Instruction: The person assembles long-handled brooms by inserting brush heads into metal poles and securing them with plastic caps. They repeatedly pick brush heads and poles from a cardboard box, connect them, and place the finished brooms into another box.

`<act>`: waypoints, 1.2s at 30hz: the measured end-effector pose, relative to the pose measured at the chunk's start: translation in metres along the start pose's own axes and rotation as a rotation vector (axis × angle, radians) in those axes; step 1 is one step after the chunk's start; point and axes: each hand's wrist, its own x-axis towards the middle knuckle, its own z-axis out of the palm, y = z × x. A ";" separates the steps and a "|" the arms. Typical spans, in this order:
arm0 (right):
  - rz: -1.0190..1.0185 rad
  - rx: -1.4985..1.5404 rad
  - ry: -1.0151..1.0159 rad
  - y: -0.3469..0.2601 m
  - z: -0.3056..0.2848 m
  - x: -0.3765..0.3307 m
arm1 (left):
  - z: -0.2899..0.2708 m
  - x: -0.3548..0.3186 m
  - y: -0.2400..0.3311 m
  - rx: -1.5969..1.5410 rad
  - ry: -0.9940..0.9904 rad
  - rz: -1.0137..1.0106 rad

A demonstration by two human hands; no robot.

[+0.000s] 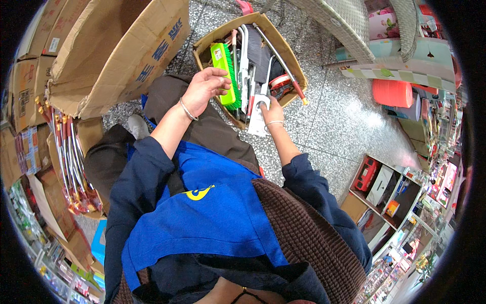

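A brown cardboard box (299, 68) stands in front of me, filled with long-handled tools. At its left side lies a bright green brush (220, 57) with green bristles. Just over this brush is my left hand (206, 87), its fingers loosely bent and apart, with nothing visible in them. My right hand (272, 110) grips a white long-handled tool (264, 91) at the box's near edge; the tool has a rounded end and a slim shaft slanting up into the box. Its exact kind is unclear. Beside it lies a red round item (281, 81), partly covered.
A large open carton (121, 55) rises at the left. Below it stands a bundle of paint brushes (68, 152) with long handles. To the right are a pale stand (400, 66), a red container (392, 93) and a shelf unit (387, 190). Speckled tiles (324, 126) cover the floor.
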 end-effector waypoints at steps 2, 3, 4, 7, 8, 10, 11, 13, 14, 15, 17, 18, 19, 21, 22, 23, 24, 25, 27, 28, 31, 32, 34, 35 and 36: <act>0.009 0.061 -0.112 -0.015 0.013 0.011 | 0.000 0.000 0.000 0.013 0.007 0.009; 0.014 0.075 -0.142 -0.026 0.023 0.016 | 0.000 0.001 -0.001 0.007 -0.005 0.008; 0.012 0.093 -0.167 -0.038 0.033 0.021 | 0.001 0.001 -0.001 0.006 -0.006 0.008; 0.096 -0.027 -0.375 -0.065 0.060 0.032 | 0.001 0.001 -0.002 0.010 -0.005 0.007; 0.127 -0.065 -0.408 -0.069 0.065 0.037 | 0.000 0.001 -0.002 0.009 -0.017 0.012; 0.168 -0.130 -0.460 -0.072 0.073 0.046 | -0.002 0.001 -0.001 -0.007 -0.016 0.009; 0.160 -0.142 -0.452 -0.070 0.073 0.048 | -0.003 0.001 0.000 -0.012 -0.021 0.008; 0.092 -0.075 -0.393 -0.060 0.070 0.049 | -0.004 0.000 0.000 -0.009 0.001 -0.007; 0.074 -0.053 -0.368 -0.054 0.067 0.047 | -0.004 0.000 0.000 -0.012 -0.021 0.002; 0.074 -0.019 -0.347 -0.047 0.063 0.046 | -0.004 0.001 0.000 -0.008 -0.017 -0.002; 0.083 0.019 -0.392 -0.039 0.060 0.042 | -0.002 0.002 -0.001 -0.004 -0.026 -0.005; 0.077 -0.028 -0.392 -0.037 0.061 0.041 | 0.000 0.002 -0.001 -0.002 -0.038 -0.003; 0.067 -0.047 -0.376 -0.038 0.064 0.042 | 0.000 0.003 -0.001 0.000 -0.048 0.000; 0.077 -0.111 -0.346 -0.041 0.070 0.045 | 0.001 0.004 -0.001 0.010 -0.049 -0.003; 0.075 -0.096 -0.320 -0.042 0.072 0.048 | 0.001 0.004 -0.001 0.015 -0.051 -0.002; 0.071 -0.085 -0.300 -0.044 0.072 0.052 | 0.000 0.004 0.000 0.020 -0.047 0.000; 0.070 -0.075 -0.283 -0.046 0.071 0.056 | -0.001 0.003 0.000 0.024 -0.042 -0.001; 0.025 -0.091 -0.285 -0.045 0.065 0.059 | -0.002 0.003 0.000 0.027 -0.039 -0.004; 0.219 0.228 -0.364 -0.042 0.044 0.060 | -0.003 0.002 0.000 0.020 -0.027 -0.002; 0.394 0.492 -0.408 -0.039 0.030 0.058 | -0.004 0.002 0.000 0.012 -0.019 0.001; 0.504 1.034 -0.585 -0.037 -0.014 0.049 | -0.004 0.004 0.000 0.022 -0.018 -0.009; 0.453 1.178 -0.599 -0.039 -0.026 0.042 | -0.004 0.005 0.000 0.032 -0.022 -0.016; 0.360 1.395 -0.776 -0.043 -0.048 0.029 | -0.002 0.007 0.000 0.055 -0.005 -0.027; 0.330 1.424 -0.780 -0.049 -0.052 0.025 | -0.001 0.008 -0.001 0.067 -0.004 -0.025; 0.313 1.451 -0.760 -0.055 -0.055 0.018 | 0.000 0.008 -0.001 0.056 0.013 -0.037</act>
